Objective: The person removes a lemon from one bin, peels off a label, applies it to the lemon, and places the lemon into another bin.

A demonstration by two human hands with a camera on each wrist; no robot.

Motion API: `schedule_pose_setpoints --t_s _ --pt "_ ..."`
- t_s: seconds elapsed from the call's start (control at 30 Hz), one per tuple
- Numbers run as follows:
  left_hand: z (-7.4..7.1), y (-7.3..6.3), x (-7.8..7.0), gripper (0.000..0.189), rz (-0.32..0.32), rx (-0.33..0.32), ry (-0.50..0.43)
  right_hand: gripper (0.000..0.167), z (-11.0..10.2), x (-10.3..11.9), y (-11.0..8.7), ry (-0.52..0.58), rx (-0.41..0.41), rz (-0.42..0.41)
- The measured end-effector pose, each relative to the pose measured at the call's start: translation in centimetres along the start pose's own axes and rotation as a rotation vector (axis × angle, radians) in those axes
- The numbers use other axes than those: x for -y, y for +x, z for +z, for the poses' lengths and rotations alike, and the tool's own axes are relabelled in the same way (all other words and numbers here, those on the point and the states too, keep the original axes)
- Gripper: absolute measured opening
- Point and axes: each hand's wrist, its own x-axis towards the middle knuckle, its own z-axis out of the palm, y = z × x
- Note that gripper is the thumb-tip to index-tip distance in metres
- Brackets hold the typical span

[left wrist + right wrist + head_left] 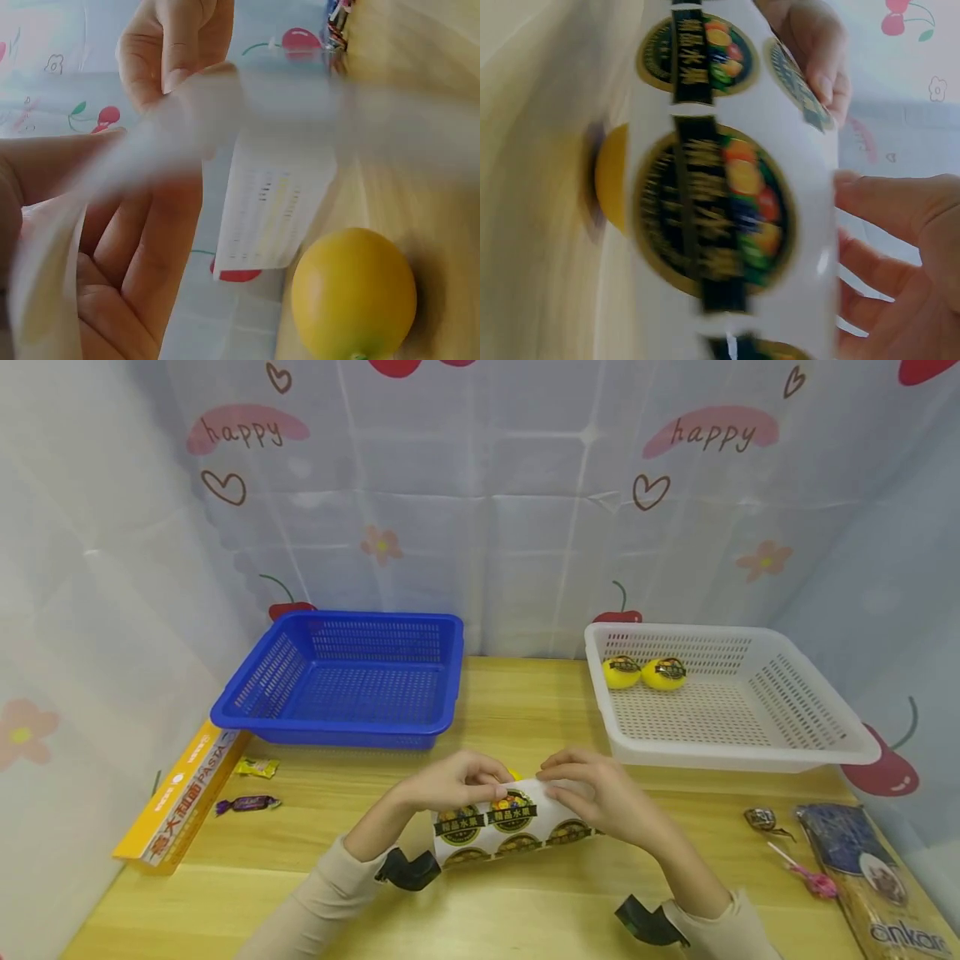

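Observation:
A white sheet of round black-and-gold fruit stickers (510, 827) is held up over the table, bowed between both hands. My left hand (457, 781) pinches its upper edge between thumb and fingers. At the upper right edge, my right hand (600, 793) also pinches the sheet; its thumb (877, 199) lies right at that edge in the right wrist view. Behind the sheet a round yellow fruit (352, 292) rests on the table. Most of it is hidden in the head view, and no sticker shows on the side seen by the left wrist camera.
At the back stand a blue basket (337, 727) and a white basket (735, 752); the white one holds two stickered yellow fruits (643, 673). A pasta box (180, 802) and wrapped candies (251, 803) lie left. To the right are a lollipop (817, 883) and a pasta bag (877, 885).

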Motion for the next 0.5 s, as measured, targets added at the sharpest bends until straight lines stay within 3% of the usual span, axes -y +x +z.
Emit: schedule_pose_setpoints --t_s 0.27,0.5 --pt "0.3 0.2 0.1 0.023 -0.017 -0.041 -0.116 0.023 1.1 0.9 -0.5 -0.059 -0.17 -0.06" --pt "0.6 0.3 0.0 0.027 -0.036 -0.064 -0.191 0.023 1.6 1.2 -0.4 -0.053 -0.26 -0.114"
